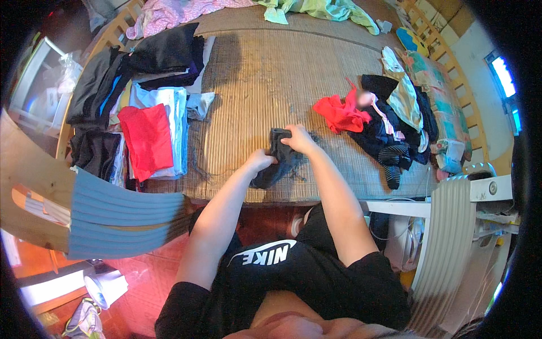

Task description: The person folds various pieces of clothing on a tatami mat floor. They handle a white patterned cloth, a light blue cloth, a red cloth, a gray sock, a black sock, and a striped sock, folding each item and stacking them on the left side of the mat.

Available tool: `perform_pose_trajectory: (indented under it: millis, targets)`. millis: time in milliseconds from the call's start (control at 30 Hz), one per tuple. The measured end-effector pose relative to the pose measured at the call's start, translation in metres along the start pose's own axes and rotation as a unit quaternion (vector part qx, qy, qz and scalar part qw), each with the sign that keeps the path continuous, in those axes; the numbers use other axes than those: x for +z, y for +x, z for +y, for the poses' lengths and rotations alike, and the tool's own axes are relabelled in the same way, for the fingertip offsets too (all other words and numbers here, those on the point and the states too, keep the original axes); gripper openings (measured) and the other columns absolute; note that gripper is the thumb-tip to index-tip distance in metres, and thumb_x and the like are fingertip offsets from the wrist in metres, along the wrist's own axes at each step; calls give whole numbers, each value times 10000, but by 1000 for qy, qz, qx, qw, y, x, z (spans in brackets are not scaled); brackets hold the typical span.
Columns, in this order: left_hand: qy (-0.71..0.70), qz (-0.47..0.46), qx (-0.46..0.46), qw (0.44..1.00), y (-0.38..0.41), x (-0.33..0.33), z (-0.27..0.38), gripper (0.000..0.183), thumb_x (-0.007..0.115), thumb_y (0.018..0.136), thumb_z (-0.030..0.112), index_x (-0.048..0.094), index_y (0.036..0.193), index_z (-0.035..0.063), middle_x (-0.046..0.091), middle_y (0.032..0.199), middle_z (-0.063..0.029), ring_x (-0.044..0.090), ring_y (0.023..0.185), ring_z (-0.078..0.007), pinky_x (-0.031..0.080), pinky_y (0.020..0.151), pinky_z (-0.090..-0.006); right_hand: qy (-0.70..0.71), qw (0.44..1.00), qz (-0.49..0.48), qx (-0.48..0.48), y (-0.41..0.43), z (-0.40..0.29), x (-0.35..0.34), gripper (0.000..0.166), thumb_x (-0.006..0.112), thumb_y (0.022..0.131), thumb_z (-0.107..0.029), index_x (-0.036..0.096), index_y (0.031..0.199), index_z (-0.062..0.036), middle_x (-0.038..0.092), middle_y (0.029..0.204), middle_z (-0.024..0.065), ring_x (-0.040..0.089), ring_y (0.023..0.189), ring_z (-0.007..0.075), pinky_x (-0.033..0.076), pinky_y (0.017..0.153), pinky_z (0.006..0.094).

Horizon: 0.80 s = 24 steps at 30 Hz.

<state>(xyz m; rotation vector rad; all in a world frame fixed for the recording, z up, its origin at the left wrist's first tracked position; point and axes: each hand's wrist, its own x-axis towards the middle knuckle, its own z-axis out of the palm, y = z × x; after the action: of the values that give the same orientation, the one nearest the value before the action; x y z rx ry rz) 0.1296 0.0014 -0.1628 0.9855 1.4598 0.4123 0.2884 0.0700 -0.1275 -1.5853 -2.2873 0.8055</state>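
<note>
A dark grey sock lies in front of me on a woven bamboo mat, its cuff pointing away from me. My left hand pinches its lower left side. Up at the cuff, my right hand grips the right edge between thumb and fingers. On the left are piles of folded clothes, among them a red garment, a black stack and a small grey folded piece. A loose heap on the right holds a red cloth, black clothing and a striped sock.
A pink patterned cloth and a green cloth lie at the far end. Wooden bed rails flank the mat. Close by are a blue ribbed panel at left and a white frame at right.
</note>
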Motion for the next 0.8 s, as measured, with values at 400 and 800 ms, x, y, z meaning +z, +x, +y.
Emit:
perform_pose_trajectory:
  millis: [400, 800]
  targets:
    - [-453, -25, 101, 885, -55, -2, 57, 311, 524, 850, 238, 481, 1061, 14, 594, 923, -106, 595, 807, -215, 484, 728, -343, 581, 791, -91, 169, -1, -19, -31, 565, 576, 779, -444, 445, 1144, -32, 529, 1056, 103, 521, 939, 194, 432, 788, 343]
    - [-447, -10, 134, 885, -78, -17, 75, 339, 514, 854, 241, 436, 1114, 38, 562, 1012, -91, 573, 882, -204, 474, 757, -333, 552, 828, -39, 92, -21, -50, -49, 371, 614, 780, -329, 558, 994, -31, 587, 900, 32, 562, 764, 119, 464, 659, 270]
